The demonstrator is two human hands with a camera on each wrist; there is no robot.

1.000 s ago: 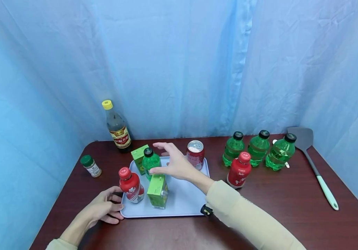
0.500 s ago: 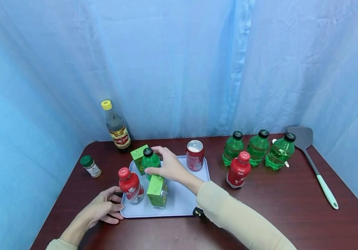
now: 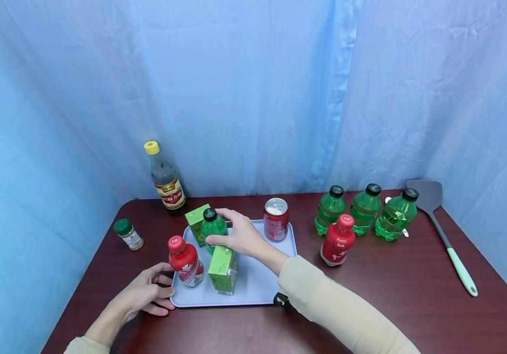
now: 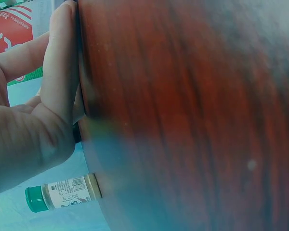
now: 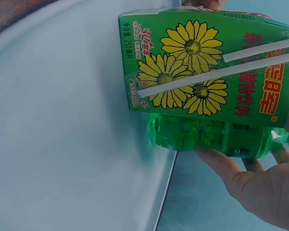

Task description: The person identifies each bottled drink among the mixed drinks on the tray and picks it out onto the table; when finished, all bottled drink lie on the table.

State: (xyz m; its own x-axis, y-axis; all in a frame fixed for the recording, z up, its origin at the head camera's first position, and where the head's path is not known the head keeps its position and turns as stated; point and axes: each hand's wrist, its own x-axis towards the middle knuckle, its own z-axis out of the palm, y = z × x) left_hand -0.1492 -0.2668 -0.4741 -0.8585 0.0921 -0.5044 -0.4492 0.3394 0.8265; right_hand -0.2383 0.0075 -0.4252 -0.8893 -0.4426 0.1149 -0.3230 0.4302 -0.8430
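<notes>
My right hand (image 3: 241, 234) grips a small green plastic bottle (image 3: 213, 227) with a black cap, fingers behind it and thumb in front. The bottle stands upright on a pale tray (image 3: 262, 282). A green drink carton (image 5: 188, 62) with yellow flowers and a white straw is just in front of it. Another green carton (image 3: 197, 223) stands behind the bottle. My left hand (image 3: 143, 293) rests by the tray's front left corner, fingertips at its rim and loosely bent. Close to it, a red-capped red bottle (image 3: 186, 265) stands on the tray.
A red can (image 3: 276, 221) is at the tray's back right. Right of the tray stand a red bottle (image 3: 338, 242) and green bottles (image 3: 365, 209), beside a spatula (image 3: 450, 248). At left are a yellow-capped sauce bottle (image 3: 169, 187) and a spice jar (image 4: 67, 193).
My right hand has moved slightly left and closed around the green bottle, which stays in place. The left hand has not visibly moved.
</notes>
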